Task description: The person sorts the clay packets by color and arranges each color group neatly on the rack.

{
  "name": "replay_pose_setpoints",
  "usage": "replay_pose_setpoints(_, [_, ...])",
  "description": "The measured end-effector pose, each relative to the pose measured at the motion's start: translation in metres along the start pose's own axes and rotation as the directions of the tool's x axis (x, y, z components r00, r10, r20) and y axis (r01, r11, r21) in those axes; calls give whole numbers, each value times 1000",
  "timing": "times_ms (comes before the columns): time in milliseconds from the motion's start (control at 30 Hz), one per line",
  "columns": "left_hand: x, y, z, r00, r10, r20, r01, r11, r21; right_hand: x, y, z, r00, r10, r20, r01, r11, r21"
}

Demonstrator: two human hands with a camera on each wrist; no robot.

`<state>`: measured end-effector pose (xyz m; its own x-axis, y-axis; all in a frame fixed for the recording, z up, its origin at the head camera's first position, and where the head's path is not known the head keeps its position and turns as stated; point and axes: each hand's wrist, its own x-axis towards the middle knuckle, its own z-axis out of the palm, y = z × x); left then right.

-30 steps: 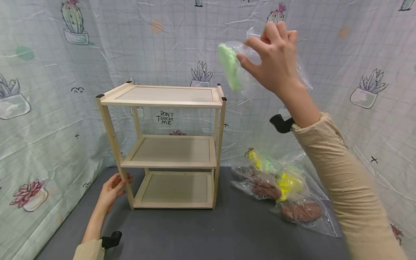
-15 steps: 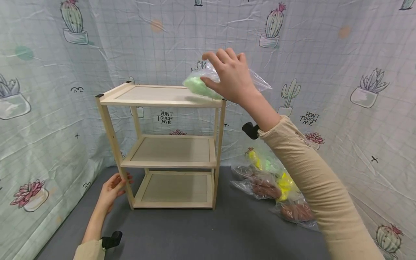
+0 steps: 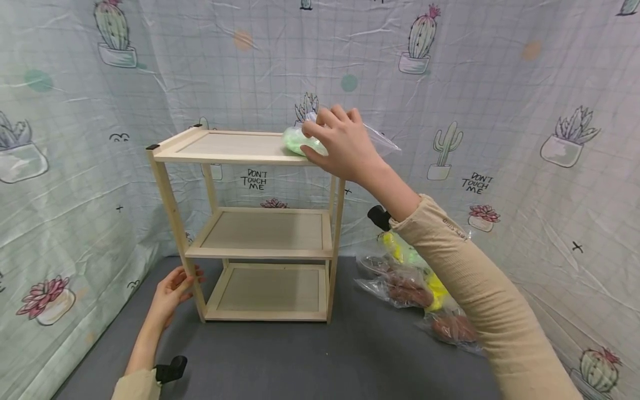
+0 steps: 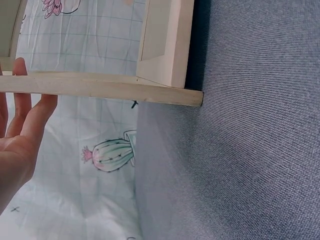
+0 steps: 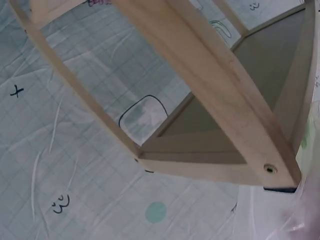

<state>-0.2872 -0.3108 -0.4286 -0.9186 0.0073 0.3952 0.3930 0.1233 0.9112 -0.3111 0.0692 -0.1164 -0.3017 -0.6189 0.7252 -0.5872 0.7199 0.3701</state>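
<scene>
A three-tier wooden shelf rack [image 3: 250, 253] stands upright on the grey surface. My left hand [image 3: 170, 294] holds its front left post low down, with fingers [image 4: 22, 107] reaching behind the post [image 4: 110, 90] in the left wrist view. My right hand [image 3: 342, 144], fingers curled, grips a clear plastic bag [image 3: 382, 141] with a soft-looking light green thing [image 3: 294, 140] inside. The bag is at the right end of the top shelf [image 3: 230, 144], its loose edge sticking out past the corner. My right hand hides part of the bag and that corner.
Right of the rack lies a pile of clear bags with brown things [image 3: 407, 289], yellow things [image 3: 437, 289] and something pale green, partly hidden by my right sleeve [image 3: 465, 266]. A cloth printed with cacti [image 3: 420, 39] hangs behind and at the sides.
My right hand has come left and down with the bagged green thing, from the air right of the rack onto the top shelf's right end. The left hand stays put.
</scene>
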Motion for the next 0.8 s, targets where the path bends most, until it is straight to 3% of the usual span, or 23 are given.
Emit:
replay_pose_setpoints(233, [-2,1,0,1000,26,16,-26,1000,-10,-23,8,-9,997,-37,-69,38,999,6])
replay_pose_setpoints(433, [-3,0,-1,999,24,24,-24,1000,-8,-41,7,-15,998,-12,-61,13,1000,18])
replay_pose_setpoints(567, [-2,-2,-2,999,36,26,-36,999,1,-47,10,-15,998,-9,-57,13,998,64])
replay_pose_setpoints(633, [-1,-7,-4,997,66,43,-64,997,-47,-50,12,-12,998,-32,-56,37,995,88])
replay_pose_setpoints(800, [-1,-7,-2,998,60,28,-59,997,-50,-57,19,-6,994,-81,-70,92,982,166])
